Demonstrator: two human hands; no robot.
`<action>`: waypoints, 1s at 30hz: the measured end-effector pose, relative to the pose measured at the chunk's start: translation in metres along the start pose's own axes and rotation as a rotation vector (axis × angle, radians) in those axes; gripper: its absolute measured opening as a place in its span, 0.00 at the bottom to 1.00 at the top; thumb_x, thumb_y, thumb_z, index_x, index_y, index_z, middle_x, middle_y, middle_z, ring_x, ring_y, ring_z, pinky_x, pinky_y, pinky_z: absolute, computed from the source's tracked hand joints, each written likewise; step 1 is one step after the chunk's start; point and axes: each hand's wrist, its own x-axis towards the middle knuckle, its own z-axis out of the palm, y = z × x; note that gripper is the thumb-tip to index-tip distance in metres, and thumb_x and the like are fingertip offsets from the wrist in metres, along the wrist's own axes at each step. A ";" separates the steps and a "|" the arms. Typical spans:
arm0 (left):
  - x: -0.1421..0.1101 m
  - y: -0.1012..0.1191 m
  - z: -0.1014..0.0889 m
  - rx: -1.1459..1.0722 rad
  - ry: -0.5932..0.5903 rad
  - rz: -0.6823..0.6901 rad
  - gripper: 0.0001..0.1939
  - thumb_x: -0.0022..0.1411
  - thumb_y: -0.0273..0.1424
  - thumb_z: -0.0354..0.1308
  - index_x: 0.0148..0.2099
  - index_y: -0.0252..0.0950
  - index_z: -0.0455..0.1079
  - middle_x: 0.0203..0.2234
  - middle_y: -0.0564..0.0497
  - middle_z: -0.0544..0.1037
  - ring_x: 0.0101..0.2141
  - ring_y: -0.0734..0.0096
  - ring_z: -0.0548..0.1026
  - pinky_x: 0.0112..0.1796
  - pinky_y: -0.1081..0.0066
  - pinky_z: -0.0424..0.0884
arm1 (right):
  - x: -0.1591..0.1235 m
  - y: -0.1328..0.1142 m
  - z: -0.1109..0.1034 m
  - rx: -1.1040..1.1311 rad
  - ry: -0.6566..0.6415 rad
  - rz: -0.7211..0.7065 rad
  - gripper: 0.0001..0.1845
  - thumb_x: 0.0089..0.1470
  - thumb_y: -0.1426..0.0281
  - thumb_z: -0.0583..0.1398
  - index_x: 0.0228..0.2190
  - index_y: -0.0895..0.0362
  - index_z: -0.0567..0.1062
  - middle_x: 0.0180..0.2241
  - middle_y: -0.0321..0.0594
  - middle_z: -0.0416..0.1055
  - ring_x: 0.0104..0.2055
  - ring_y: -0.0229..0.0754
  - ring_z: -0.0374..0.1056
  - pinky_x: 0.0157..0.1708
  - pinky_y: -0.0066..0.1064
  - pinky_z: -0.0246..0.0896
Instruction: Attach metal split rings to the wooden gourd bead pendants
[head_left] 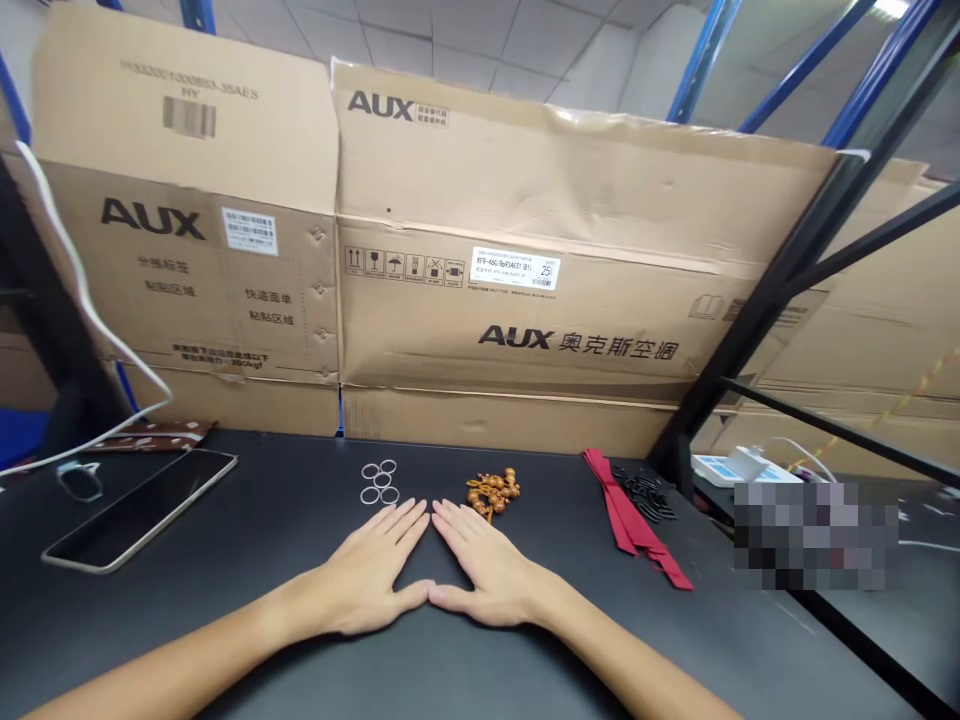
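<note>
Palm down on the black tabletop (420, 680), my left hand (375, 570) lies flat with its fingers stretched out. My right hand (487, 565) rests flat beside it, and the two thumb tips touch, leaving a triangle of table between the hands. Neither hand holds anything. Several silver metal rings (381, 480) lie just beyond my left fingertips. Past my right fingers is a small heap of brown wooden gourd-shaped beads (493, 492) with orange cord. Farther right lie red ribbon strips (626, 520) beside a pile of black bands or cords (645, 493).
A tablet or large phone (142, 510) lies at the left, near a brown patterned pouch (150, 435) and a white cable (82, 270). Cardboard sheets (510, 320) stand along the back. A black metal frame (750, 290) bounds the right side, with a white power strip (742, 468) beyond.
</note>
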 end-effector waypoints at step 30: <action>-0.003 -0.010 -0.003 -0.013 -0.043 0.048 0.42 0.65 0.57 0.45 0.72 0.39 0.43 0.69 0.45 0.43 0.67 0.51 0.45 0.65 0.52 0.47 | -0.007 0.005 0.001 -0.074 -0.054 -0.057 0.50 0.57 0.42 0.51 0.67 0.59 0.43 0.69 0.49 0.30 0.71 0.55 0.27 0.68 0.51 0.27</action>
